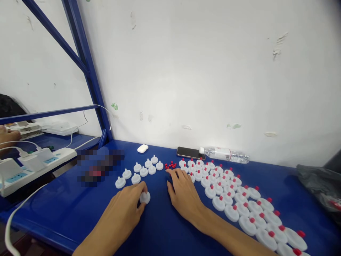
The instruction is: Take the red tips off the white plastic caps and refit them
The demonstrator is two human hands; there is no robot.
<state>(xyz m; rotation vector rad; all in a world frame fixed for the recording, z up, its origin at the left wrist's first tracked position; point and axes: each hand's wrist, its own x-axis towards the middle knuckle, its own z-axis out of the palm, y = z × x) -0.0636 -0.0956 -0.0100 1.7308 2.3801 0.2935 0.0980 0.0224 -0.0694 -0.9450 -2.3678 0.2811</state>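
My left hand (pixel 125 202) pinches a white round cap (pixel 145 197) with a nozzle, low over the blue table (pixel 165 231). My right hand (pixel 183 190) reaches toward a small heap of tiny red tips (pixel 170 165), its thumb and forefinger apart. Whether a fingertip touches a red tip is hidden from me. Beyond my left hand stand several white nozzle caps (pixel 136 178) without red tips. To the right of my right hand, rows of white caps with red tips on their nozzles (pixel 218 203) run toward the table's near right corner.
Along the wall lie a phone (pixel 186 152), a clear plastic bottle (pixel 226 155) and a white earbud case (pixel 142 148). A power strip (pixel 39 167) with plugs and cables is at left, near another person's hand (pixel 9 135). A dark plastic bag (pixel 319 185) sits at right.
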